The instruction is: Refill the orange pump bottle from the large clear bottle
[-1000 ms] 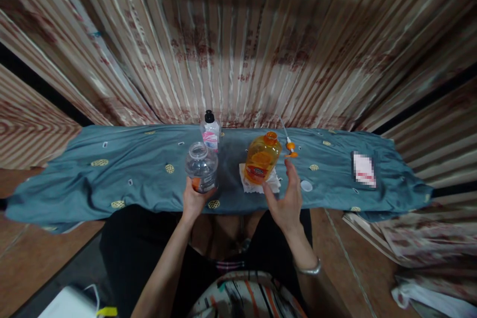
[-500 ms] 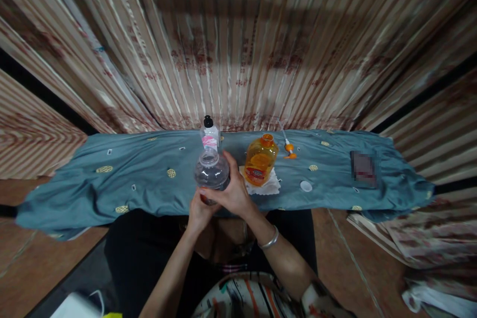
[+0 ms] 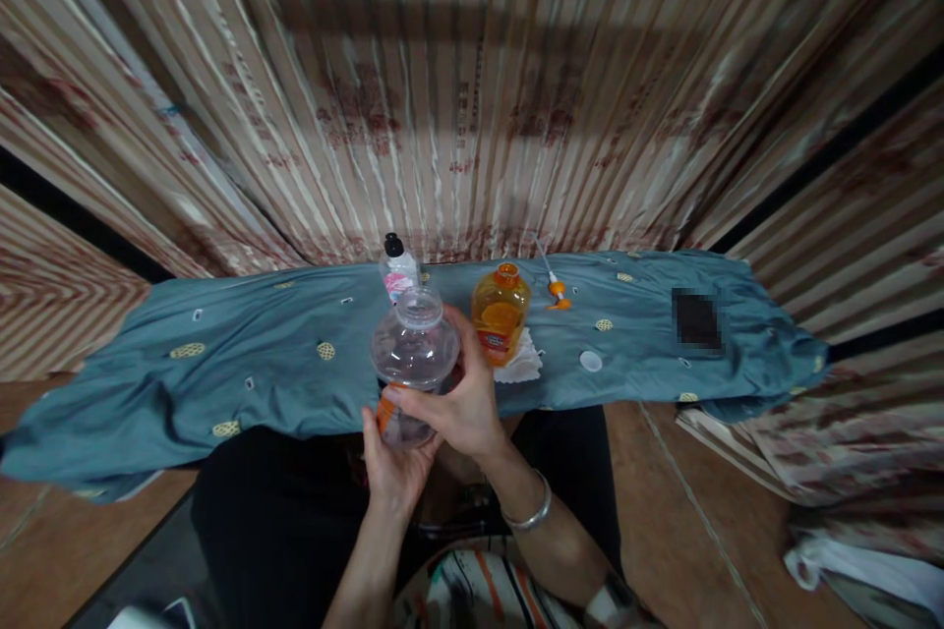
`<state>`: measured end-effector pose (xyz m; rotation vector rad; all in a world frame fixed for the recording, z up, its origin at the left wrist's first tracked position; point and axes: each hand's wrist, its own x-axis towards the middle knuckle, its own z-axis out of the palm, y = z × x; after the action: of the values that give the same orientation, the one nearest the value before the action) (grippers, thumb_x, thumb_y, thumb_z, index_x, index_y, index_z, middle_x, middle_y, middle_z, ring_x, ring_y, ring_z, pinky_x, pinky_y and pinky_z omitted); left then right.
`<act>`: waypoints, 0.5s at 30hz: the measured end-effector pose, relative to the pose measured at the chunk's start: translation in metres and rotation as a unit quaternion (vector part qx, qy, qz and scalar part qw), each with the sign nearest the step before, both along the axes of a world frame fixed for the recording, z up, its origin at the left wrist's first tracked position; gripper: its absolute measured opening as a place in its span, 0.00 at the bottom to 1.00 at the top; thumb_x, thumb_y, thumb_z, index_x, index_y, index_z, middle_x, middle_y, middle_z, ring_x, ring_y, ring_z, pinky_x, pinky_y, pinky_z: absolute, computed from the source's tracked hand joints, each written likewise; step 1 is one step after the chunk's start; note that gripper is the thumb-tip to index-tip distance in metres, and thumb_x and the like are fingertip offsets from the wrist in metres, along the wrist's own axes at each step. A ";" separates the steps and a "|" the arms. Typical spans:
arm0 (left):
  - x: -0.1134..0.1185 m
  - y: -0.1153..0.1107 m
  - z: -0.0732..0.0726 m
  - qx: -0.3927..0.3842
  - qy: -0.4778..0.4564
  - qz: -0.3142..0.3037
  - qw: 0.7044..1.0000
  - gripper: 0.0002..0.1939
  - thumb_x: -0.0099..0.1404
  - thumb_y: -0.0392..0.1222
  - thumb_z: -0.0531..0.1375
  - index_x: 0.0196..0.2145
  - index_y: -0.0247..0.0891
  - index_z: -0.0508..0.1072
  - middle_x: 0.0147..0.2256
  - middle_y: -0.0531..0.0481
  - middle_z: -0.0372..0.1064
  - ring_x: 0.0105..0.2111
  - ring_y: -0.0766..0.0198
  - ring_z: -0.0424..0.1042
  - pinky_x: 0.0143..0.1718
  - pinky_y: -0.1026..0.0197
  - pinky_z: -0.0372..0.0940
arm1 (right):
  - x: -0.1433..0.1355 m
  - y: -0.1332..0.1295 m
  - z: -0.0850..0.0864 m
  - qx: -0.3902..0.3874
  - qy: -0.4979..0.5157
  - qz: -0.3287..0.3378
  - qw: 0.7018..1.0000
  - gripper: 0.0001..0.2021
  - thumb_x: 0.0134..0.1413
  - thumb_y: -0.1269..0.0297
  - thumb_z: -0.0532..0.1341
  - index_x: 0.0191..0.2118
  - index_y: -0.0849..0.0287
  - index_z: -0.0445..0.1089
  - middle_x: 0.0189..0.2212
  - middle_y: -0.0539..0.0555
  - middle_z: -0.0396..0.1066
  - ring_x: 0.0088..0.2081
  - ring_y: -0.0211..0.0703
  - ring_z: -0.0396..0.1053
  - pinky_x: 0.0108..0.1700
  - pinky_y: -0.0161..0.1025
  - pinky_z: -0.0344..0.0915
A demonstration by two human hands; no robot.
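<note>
- While both hands meet above the person's lap, the clear bottle (image 3: 414,359) is held up off the teal cloth (image 3: 243,364), its open mouth tipped toward the camera.
- The left hand (image 3: 394,467) cups the bottle's base from below, fingers curled shut around it, seemingly to carry its weight.
- The right hand (image 3: 457,403) wraps the bottle's side at the orange label, thumb across the front, closed on it as if to steady it.
- Behind it, near the hands, the orange bottle (image 3: 501,313) stands uncapped on a white tissue (image 3: 522,364), which probably catches drips.
- A small white-and-pink bottle (image 3: 397,273) is partly hidden behind the clear one.
- An orange pump nozzle (image 3: 557,291) and a white cap (image 3: 590,361) lie loose on the cloth.
- A dark object further right is blurred out; whether the clear bottle holds anything is hard to tell.
</note>
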<state>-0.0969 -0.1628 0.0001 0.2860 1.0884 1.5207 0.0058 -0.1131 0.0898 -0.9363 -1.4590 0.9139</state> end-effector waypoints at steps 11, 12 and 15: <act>-0.007 -0.015 0.014 -0.062 -0.124 0.042 0.989 0.20 0.56 0.62 0.66 0.36 0.44 0.78 0.34 0.48 0.81 0.33 0.52 0.82 0.30 0.54 0.77 | 0.087 0.001 -0.008 0.068 -0.041 -0.137 0.987 0.48 0.55 0.48 0.70 0.74 0.51 0.46 0.74 0.62 0.51 0.74 0.58 0.51 0.74 0.61 0.51; -0.007 -0.016 0.016 -0.068 -0.133 0.044 0.988 0.19 0.57 0.62 0.66 0.36 0.44 0.77 0.34 0.48 0.81 0.33 0.51 0.83 0.30 0.55 0.77 | 0.099 0.011 -0.013 0.068 -0.038 -0.162 0.984 0.47 0.57 0.47 0.69 0.74 0.51 0.45 0.74 0.62 0.51 0.74 0.58 0.52 0.74 0.62 0.51; -0.006 -0.017 0.025 -0.078 -0.148 0.048 0.985 0.19 0.62 0.59 0.62 0.41 0.43 0.77 0.35 0.45 0.82 0.34 0.48 0.84 0.29 0.54 0.78 | 0.126 0.047 -0.031 0.033 -0.051 -0.159 0.985 0.51 0.55 0.42 0.69 0.75 0.54 0.43 0.73 0.66 0.52 0.74 0.58 0.53 0.73 0.62 0.52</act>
<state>-0.1027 -0.1796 0.0252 -0.1017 0.9864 1.4966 0.1314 -0.0663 0.0584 -1.1404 -1.3671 0.5864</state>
